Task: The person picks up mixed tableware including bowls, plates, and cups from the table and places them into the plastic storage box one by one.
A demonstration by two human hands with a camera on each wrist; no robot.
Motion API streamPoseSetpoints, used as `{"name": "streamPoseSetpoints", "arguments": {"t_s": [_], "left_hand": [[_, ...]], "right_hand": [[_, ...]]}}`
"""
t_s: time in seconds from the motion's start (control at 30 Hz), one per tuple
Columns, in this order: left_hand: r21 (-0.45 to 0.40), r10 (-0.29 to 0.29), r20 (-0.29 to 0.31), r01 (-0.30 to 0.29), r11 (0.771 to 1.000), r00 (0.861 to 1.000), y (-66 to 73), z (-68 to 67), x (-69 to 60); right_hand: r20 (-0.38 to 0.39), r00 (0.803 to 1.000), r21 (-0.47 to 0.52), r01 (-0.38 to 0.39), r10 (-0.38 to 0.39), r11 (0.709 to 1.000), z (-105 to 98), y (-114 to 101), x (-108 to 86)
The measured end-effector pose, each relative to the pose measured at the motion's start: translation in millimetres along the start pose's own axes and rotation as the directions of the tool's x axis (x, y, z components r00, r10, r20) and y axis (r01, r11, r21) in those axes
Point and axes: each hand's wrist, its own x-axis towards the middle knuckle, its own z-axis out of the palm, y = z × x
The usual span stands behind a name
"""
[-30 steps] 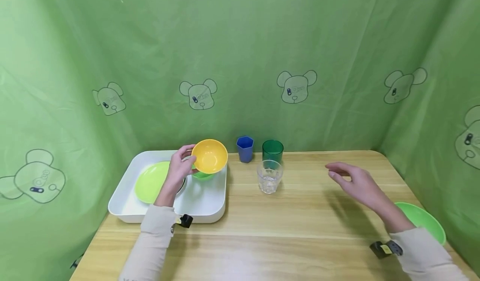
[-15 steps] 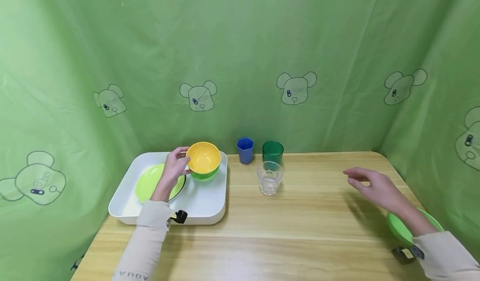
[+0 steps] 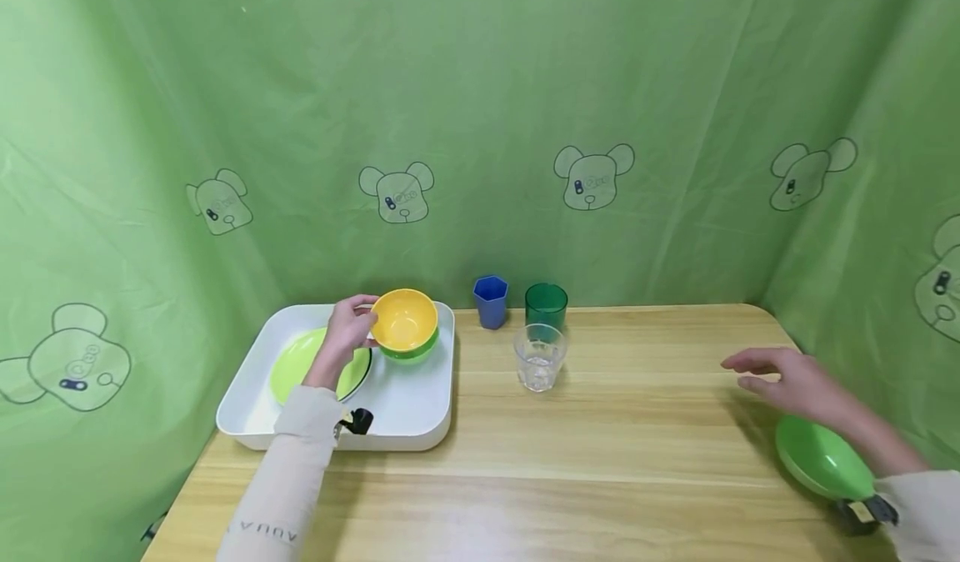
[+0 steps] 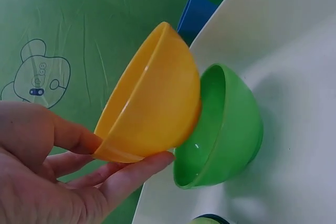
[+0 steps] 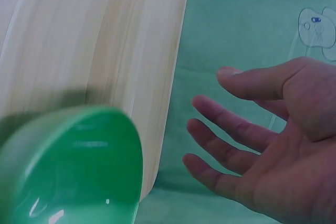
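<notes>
My left hand point(image 3: 347, 330) pinches the rim of a yellow bowl point(image 3: 405, 320) between thumb and fingers. In the left wrist view the yellow bowl point(image 4: 152, 98) is held just over the mouth of a green bowl point(image 4: 233, 135), its base at or inside the green rim. That green bowl stands in a white tray point(image 3: 408, 416), beside a lime-green plate point(image 3: 300, 363). At the right, my right hand point(image 3: 798, 385) hovers with loosely extended fingers and holds nothing. Below it, on the table, is another green bowl point(image 3: 823, 459), also large in the right wrist view.
A blue cup point(image 3: 491, 302), a dark green cup point(image 3: 546, 302) and a clear glass point(image 3: 539, 360) stand right of the tray on the wooden table point(image 3: 585, 479). Green curtains point(image 3: 480, 87) close off the back and both sides.
My left hand has lowered the yellow bowl slightly left, over the green bowl in the tray. My right hand has moved right and down, above the other green bowl.
</notes>
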Motion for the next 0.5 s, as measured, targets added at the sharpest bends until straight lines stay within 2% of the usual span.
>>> {"name": "streamPoseSetpoints", "arguments": {"t_s": [0.13,0.27,0.5], "left_hand": [[0.019,-0.016,0.040,0.015,1.000,0.999,-1.0,-0.3,4.3],[0.024,-0.041,0.049,0.040,0.999,0.998,-3.9,-0.4,5.6],[0.060,-0.060,0.047,0.058,0.997,0.997,-8.0,-1.2,8.7]], "right_hand": [[0.063,0.998,0.001,0.009,-0.009,1.000,-3,13,-5.2],[0.084,0.996,0.005,0.036,-0.036,0.999,-5,23,-12.7],[0.137,0.990,0.032,-0.022,0.017,0.999,-11,35,-18.5]]}}
